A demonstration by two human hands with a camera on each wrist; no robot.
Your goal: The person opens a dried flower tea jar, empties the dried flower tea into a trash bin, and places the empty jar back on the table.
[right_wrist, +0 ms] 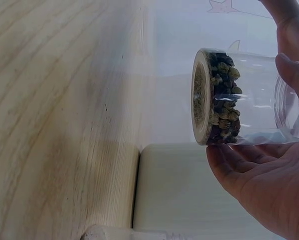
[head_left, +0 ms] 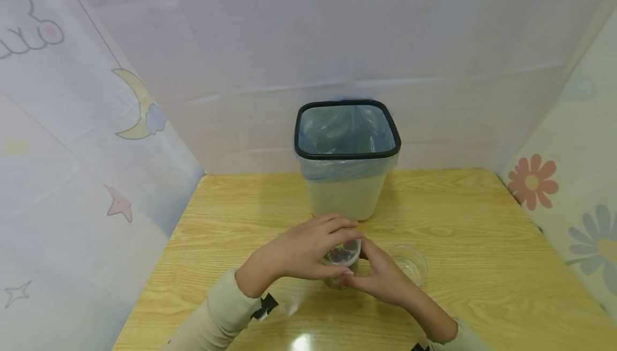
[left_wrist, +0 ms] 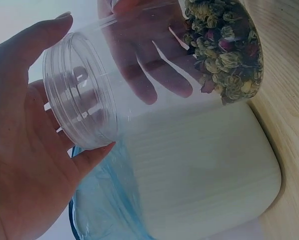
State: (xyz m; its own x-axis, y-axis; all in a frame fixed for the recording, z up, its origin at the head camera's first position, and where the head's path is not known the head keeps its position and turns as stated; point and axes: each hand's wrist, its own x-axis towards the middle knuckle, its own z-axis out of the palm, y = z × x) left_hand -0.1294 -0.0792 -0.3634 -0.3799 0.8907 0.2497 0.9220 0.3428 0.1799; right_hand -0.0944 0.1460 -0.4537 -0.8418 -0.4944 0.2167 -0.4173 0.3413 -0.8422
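Observation:
A clear plastic jar (head_left: 341, 257) is held up off the table between both hands, just in front of the bin. Dried flower buds (left_wrist: 227, 60), greenish with some dark pink ones, fill its bottom part. My left hand (head_left: 308, 246) grips the clear ridged lid (left_wrist: 79, 92) from above, thumb and fingers spread round its rim. Around the jar's side, my right hand (head_left: 385, 276) holds the body, its fingers showing through the plastic in the left wrist view. In the right wrist view the jar's base (right_wrist: 200, 97) hangs apart from the tabletop.
A white bin (head_left: 344, 193) with a black rim and blue bag liner stands at the back middle of the wooden table (head_left: 231, 217). Another clear round container (head_left: 412, 265) is right beside my right hand. Printed cloth walls (head_left: 270, 61) enclose the table.

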